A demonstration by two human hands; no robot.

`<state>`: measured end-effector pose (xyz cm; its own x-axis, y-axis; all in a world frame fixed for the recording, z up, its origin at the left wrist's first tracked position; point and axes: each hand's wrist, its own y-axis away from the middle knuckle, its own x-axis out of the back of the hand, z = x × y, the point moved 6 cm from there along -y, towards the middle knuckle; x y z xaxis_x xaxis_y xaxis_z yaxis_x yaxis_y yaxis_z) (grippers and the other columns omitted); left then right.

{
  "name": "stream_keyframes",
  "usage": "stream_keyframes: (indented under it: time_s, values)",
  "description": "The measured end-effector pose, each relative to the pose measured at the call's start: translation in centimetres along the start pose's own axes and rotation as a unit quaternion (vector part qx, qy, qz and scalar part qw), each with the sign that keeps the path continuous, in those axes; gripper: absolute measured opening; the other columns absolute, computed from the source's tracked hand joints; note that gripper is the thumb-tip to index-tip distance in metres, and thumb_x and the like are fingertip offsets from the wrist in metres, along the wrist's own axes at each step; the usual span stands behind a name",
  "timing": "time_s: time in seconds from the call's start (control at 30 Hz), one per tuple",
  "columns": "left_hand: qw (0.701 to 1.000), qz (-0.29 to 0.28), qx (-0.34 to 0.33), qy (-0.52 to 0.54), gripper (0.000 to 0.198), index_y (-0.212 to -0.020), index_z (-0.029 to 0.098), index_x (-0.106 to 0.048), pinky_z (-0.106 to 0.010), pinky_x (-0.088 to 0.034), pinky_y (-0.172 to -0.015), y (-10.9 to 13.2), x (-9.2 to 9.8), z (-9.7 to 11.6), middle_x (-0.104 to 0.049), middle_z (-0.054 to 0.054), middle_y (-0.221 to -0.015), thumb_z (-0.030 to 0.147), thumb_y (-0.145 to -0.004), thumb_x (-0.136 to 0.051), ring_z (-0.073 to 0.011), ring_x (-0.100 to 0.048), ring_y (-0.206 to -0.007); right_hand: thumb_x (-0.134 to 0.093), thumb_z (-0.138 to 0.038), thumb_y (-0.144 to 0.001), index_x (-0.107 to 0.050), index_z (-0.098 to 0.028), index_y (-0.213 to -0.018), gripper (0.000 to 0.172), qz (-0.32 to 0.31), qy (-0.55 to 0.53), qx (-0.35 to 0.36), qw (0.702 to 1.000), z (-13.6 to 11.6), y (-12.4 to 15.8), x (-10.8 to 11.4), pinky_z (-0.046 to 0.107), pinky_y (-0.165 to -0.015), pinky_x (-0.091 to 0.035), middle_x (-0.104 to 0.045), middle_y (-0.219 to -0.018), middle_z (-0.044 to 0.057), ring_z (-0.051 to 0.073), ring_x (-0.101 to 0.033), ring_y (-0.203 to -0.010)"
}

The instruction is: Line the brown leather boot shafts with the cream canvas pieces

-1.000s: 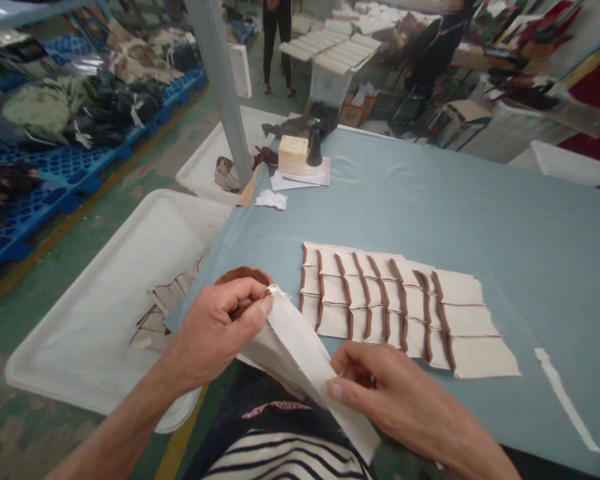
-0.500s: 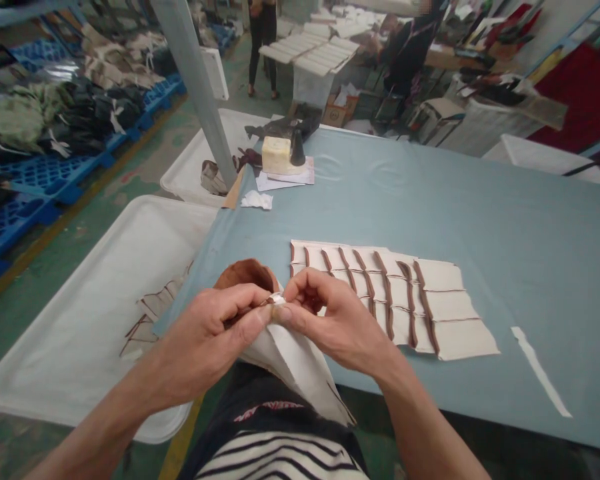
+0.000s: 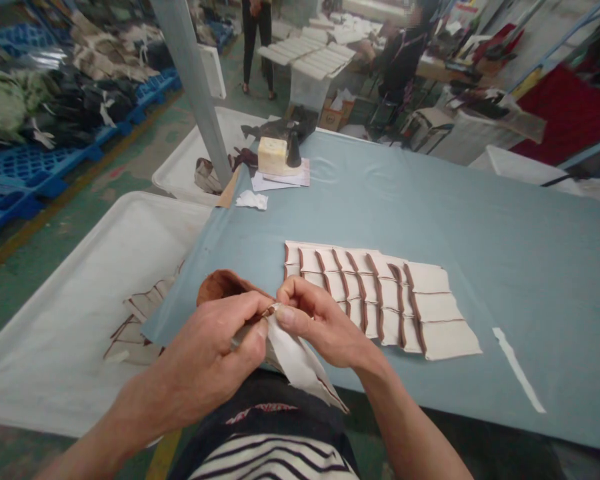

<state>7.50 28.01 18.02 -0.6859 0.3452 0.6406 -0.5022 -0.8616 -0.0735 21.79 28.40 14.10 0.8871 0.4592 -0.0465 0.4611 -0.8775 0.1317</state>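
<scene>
Both hands meet over the near edge of the blue-grey table, pinching one piece of fabric. My left hand (image 3: 220, 350) is closed on its edge, beside a curled brown part (image 3: 223, 283). Thumb and forefinger of my right hand (image 3: 315, 317) are closed on the same piece, just to the right. From between the fingers a white fabric panel (image 3: 300, 357) with a dark edge hangs down toward my lap. The exact spot under the fingertips is partly hidden. Right of the hands lie overlapping cream fabric pieces (image 3: 433, 280) with brown edges, in a row.
A white strip (image 3: 520, 370) lies on the table (image 3: 480, 220) at the right. At the far left corner are a yellowish block (image 3: 273, 157), a dark cone (image 3: 293, 150) and crumpled paper (image 3: 252, 200). A white bin (image 3: 80, 267) with fabric pieces stands left. Other people are behind.
The brown part has swung left and lower, and the white panel has turned between my fingers. Both hands stay together and closed. The whole view has shifted slightly.
</scene>
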Motion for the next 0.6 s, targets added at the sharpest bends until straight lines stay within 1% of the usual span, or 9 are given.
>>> stream_keyframes:
  time_s: [0.07,0.13,0.2,0.3,0.37,0.43,0.5,0.57,0.6]
  values:
    - [0.997,0.051,0.006,-0.057,0.026,-0.077,0.021,-0.060,-0.027,-0.041,-0.059,-0.1,-0.4,-0.1,-0.065,0.001,-0.067,0.017,-0.095,-0.042,-0.0157,-0.060,-0.060,-0.056,-0.058,-0.101,-0.048,-0.024,-0.089,0.037,0.032,0.024,0.019,0.999,0.8,0.0,-0.3,0.024,-0.057,-0.036,-0.043,-0.074,-0.006,0.013,-0.040,-0.066]
    - [0.991,0.086,0.013,-0.098,0.025,-0.074,0.022,-0.056,-0.029,-0.039,-0.059,-0.2,-1.1,-0.2,-0.063,0.000,-0.065,0.015,-0.092,-0.040,-0.0164,-0.058,-0.058,-0.049,-0.048,-0.104,-0.045,-0.025,-0.089,0.028,0.063,0.067,0.044,0.995,1.5,0.1,-0.6,0.027,-0.065,-0.040,-0.045,-0.076,-0.005,0.014,-0.044,-0.071]
    - [0.990,0.102,0.015,-0.097,0.024,-0.070,0.024,-0.048,-0.029,-0.036,-0.056,-0.4,-1.9,-0.4,-0.055,0.002,-0.060,0.015,-0.090,-0.039,-0.0153,-0.052,-0.054,-0.043,-0.044,-0.106,-0.043,-0.025,-0.087,0.027,0.077,0.101,0.067,0.990,2.1,0.0,-0.9,0.029,-0.068,-0.040,-0.047,-0.075,-0.005,0.016,-0.046,-0.072]
    - [0.993,0.100,0.039,-0.051,0.022,-0.067,0.026,-0.039,-0.028,-0.032,-0.054,-0.9,-2.7,-0.9,-0.044,0.005,-0.058,0.018,-0.088,-0.038,-0.0136,-0.043,-0.051,-0.037,-0.043,-0.106,-0.040,-0.026,-0.084,0.028,0.088,0.128,0.098,0.983,2.7,-0.4,-0.9,0.030,-0.066,-0.037,-0.047,-0.071,-0.005,0.016,-0.044,-0.067]
    - [0.995,0.082,0.061,-0.013,0.020,-0.067,0.026,-0.040,-0.027,-0.033,-0.055,-1.3,-2.7,-1.4,-0.043,0.005,-0.059,0.021,-0.086,-0.039,-0.0136,-0.043,-0.053,-0.037,-0.042,-0.106,-0.039,-0.026,-0.083,0.028,0.103,0.141,0.116,0.978,2.9,-0.5,-0.5,0.031,-0.065,-0.036,-0.047,-0.070,-0.005,0.016,-0.043,-0.065]
    - [0.996,0.050,0.069,0.029,0.020,-0.066,0.025,-0.044,-0.026,-0.034,-0.055,-1.7,-2.3,-1.5,-0.045,0.005,-0.058,0.022,-0.085,-0.041,-0.0139,-0.044,-0.055,-0.038,-0.043,-0.108,-0.041,-0.026,-0.082,0.031,0.087,0.128,0.116,0.981,2.9,-0.5,0.0,0.030,-0.063,-0.036,-0.047,-0.069,-0.005,0.015,-0.044,-0.064]
    - [0.996,0.005,0.056,0.064,0.020,-0.068,0.023,-0.050,-0.025,-0.036,-0.056,-2.0,-1.9,-1.3,-0.052,0.004,-0.059,0.022,-0.087,-0.042,-0.0140,-0.047,-0.057,-0.038,-0.046,-0.111,-0.046,-0.025,-0.083,0.036,0.070,0.096,0.111,0.987,2.4,-0.1,0.9,0.029,-0.062,-0.038,-0.048,-0.069,-0.006,0.014,-0.046,-0.063]
    - [0.997,-0.032,0.031,0.068,0.021,-0.072,0.022,-0.057,-0.025,-0.038,-0.057,-2.1,-1.4,-0.7,-0.058,0.003,-0.063,0.019,-0.088,-0.043,-0.0142,-0.051,-0.060,-0.042,-0.049,-0.112,-0.053,-0.024,-0.088,0.037,0.113,0.094,0.129,0.981,0.9,0.7,2.4,0.028,-0.065,-0.044,-0.054,-0.073,-0.004,0.015,-0.052,-0.066]
    - [0.997,-0.046,0.015,0.062,0.022,-0.075,0.021,-0.061,-0.025,-0.039,-0.058,-2.2,-1.2,-0.4,-0.061,0.002,-0.066,0.017,-0.088,-0.043,-0.0142,-0.054,-0.062,-0.047,-0.051,-0.110,-0.058,-0.023,-0.093,0.035,0.143,0.112,0.149,0.972,-0.2,1.1,3.2,0.030,-0.071,-0.048,-0.060,-0.079,-0.002,0.016,-0.058,-0.073]
